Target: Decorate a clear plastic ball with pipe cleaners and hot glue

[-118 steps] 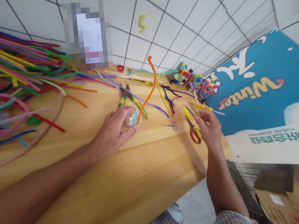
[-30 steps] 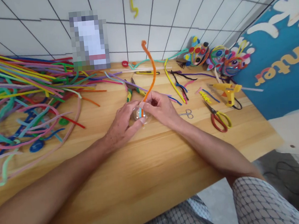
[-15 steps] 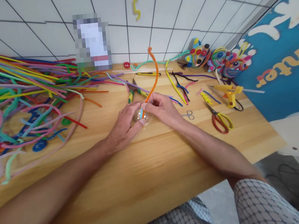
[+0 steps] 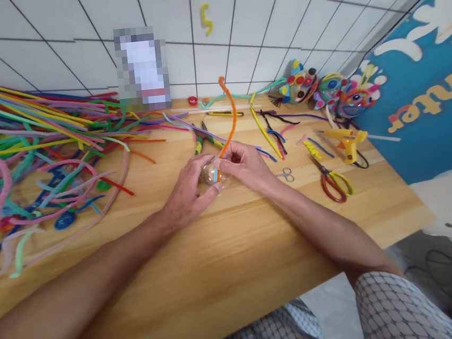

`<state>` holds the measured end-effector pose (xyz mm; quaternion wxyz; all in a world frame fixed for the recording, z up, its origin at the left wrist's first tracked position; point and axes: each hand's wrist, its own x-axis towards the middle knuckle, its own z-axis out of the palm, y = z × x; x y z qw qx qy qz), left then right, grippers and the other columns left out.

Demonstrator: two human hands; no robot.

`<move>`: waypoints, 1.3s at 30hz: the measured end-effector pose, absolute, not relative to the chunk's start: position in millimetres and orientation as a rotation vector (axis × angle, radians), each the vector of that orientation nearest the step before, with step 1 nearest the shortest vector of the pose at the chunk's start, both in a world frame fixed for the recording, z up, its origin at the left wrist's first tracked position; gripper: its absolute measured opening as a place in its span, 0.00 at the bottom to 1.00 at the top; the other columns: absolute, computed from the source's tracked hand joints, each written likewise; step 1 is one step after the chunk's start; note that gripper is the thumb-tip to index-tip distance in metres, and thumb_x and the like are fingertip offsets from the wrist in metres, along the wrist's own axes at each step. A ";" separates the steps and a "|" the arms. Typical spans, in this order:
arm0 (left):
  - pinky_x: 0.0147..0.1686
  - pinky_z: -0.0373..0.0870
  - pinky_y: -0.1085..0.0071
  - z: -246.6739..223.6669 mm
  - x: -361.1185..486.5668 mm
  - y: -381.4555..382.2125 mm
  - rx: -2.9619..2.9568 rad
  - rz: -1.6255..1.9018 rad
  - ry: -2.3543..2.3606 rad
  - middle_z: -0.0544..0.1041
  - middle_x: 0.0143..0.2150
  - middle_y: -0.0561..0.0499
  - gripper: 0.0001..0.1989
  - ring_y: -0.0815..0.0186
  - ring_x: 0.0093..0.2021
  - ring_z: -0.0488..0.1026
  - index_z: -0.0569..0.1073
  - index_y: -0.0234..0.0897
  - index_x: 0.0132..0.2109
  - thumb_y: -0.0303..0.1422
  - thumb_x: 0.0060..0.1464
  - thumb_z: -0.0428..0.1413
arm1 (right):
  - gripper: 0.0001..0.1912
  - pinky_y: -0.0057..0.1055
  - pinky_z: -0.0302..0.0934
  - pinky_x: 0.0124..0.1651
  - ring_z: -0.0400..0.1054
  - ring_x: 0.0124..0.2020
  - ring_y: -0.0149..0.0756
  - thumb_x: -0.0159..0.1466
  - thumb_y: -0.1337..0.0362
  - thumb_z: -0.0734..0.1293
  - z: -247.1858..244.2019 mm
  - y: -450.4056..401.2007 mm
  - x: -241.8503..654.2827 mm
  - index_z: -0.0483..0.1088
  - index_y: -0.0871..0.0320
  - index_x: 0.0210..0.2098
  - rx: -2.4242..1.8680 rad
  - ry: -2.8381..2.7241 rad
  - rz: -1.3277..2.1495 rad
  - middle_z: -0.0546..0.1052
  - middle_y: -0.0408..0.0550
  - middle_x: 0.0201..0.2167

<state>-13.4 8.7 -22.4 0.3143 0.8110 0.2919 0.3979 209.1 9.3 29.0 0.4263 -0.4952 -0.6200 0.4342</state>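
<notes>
Between my hands is a small clear plastic ball [image 4: 208, 175], partly hidden by my fingers. A light blue strip [image 4: 215, 176] and an orange one lie side by side across it. My left hand [image 4: 190, 188] curves around the ball's left side, thumb at its lower edge and fingers at its top. With thumb and fingers pinched, my right hand [image 4: 245, 163] grips an orange pipe cleaner [image 4: 233, 110] against the ball's upper right. Its long free end rises in a curve above both hands, bent over at the tip.
Many pipe cleaners [image 4: 38, 123] are heaped at the left. Behind my hands lie pliers [image 4: 199, 140] and a yellow cutter [image 4: 225, 114]. To the right are small scissors [image 4: 286, 174], larger scissors [image 4: 333, 183], a glue gun [image 4: 347, 142] and decorated fish-like figures [image 4: 300, 83].
My left fingers have opened a little from the ball, so more of it shows. The orange pipe cleaner's free end has swung slightly left. My right hand keeps its pinch.
</notes>
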 end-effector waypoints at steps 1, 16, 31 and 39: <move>0.80 0.70 0.38 -22.4 -13.7 8.5 2.121 1.052 0.764 0.75 0.76 0.35 0.29 0.44 0.78 0.73 0.68 0.43 0.77 0.41 0.75 0.62 | 0.18 0.33 0.58 0.36 0.63 0.32 0.33 0.63 0.49 0.78 28.7 8.9 208.7 0.71 0.52 0.32 -1.239 -1.560 1.072 0.73 0.38 0.28; 0.78 0.72 0.38 -22.9 -10.6 5.5 2.006 1.028 0.840 0.79 0.74 0.38 0.25 0.46 0.75 0.77 0.71 0.43 0.73 0.45 0.76 0.61 | 0.27 0.33 0.60 0.38 0.66 0.34 0.35 0.63 0.37 0.80 34.0 10.4 212.1 0.73 0.53 0.33 -1.162 -1.541 1.187 0.75 0.41 0.31; 0.83 0.67 0.39 -27.2 -9.5 7.1 2.016 1.055 0.747 0.75 0.78 0.37 0.26 0.46 0.81 0.71 0.69 0.44 0.75 0.42 0.76 0.62 | 0.27 0.33 0.57 0.37 0.61 0.31 0.32 0.62 0.39 0.80 30.2 12.0 211.8 0.70 0.52 0.31 -1.202 -1.532 1.129 0.73 0.38 0.29; 0.83 0.68 0.38 -23.0 -11.3 7.4 2.042 1.007 0.789 0.74 0.80 0.37 0.31 0.45 0.81 0.71 0.67 0.46 0.79 0.45 0.77 0.61 | 0.20 0.34 0.61 0.39 0.67 0.36 0.37 0.61 0.46 0.79 28.1 12.2 211.0 0.71 0.51 0.32 -1.253 -1.525 1.061 0.76 0.41 0.32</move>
